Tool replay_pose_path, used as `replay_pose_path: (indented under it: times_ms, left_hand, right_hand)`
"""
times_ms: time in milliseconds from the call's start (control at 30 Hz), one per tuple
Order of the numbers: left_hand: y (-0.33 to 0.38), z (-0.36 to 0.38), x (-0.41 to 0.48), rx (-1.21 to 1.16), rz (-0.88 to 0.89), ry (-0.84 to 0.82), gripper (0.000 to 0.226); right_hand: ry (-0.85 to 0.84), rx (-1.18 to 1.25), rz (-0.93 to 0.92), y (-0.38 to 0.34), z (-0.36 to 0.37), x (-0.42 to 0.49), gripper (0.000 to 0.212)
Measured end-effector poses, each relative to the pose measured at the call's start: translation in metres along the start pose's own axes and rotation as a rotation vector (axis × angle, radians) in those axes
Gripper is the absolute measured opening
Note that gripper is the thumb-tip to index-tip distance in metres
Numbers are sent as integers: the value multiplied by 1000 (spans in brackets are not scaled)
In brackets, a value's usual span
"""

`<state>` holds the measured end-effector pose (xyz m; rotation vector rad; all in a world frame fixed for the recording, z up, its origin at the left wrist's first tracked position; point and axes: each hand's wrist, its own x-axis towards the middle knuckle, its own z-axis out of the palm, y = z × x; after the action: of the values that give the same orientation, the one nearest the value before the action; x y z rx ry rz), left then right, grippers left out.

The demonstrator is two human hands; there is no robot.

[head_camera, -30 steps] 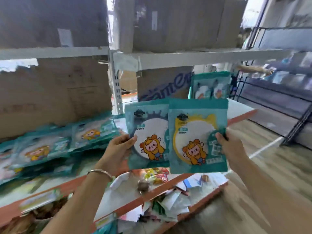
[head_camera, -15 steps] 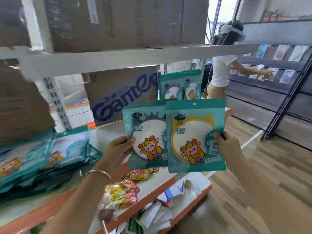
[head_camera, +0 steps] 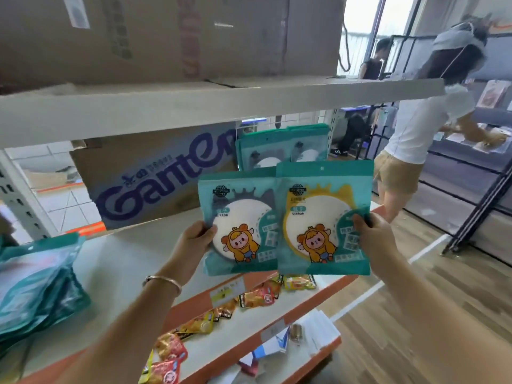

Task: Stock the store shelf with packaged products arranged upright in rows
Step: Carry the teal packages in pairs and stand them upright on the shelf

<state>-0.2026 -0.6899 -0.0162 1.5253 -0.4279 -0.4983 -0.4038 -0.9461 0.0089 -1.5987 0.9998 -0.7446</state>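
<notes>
Grey-rimmed mirror packet (head_camera: 238, 225) and yellow-rimmed mirror packet (head_camera: 322, 217), both teal with a cartoon figure: held upright side by side in the air, over the front edge of the white shelf board (head_camera: 124, 261). Yellow-rimmed one overlapping the other's right edge. Grey-rimmed one pinched at its left edge by the left hand (head_camera: 194, 242), thumb on the front, fingers behind. Yellow-rimmed one pinched at its right edge by the right hand (head_camera: 374, 236), thumb likewise on the front. Silver bangle (head_camera: 163, 281) on the left wrist. Behind, at the back of the board, more standing packets (head_camera: 279, 145), upright, just beside a Ganten carton (head_camera: 155, 176). At the board's far left, a slumped pile of teal packets (head_camera: 36, 281) lying flat. On the lower shelf, scattered snack sachets (head_camera: 257, 296). Overhead, cardboard boxes (head_camera: 166, 34) on the upper shelf. At right, a person in a white top (head_camera: 421, 128) beside a dark rack.
</notes>
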Motion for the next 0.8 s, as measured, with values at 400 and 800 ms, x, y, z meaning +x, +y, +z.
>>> replay_pose_path:
  times_ms: [400, 800]
  left_hand:
    - [-24, 125, 61, 63, -6, 251, 19]
    - [-34, 147, 141, 113, 10, 406, 11]
  right_hand:
    - [-155, 14, -4, 31, -54, 183, 13]
    - [-291, 62, -30, 23, -10, 288, 20]
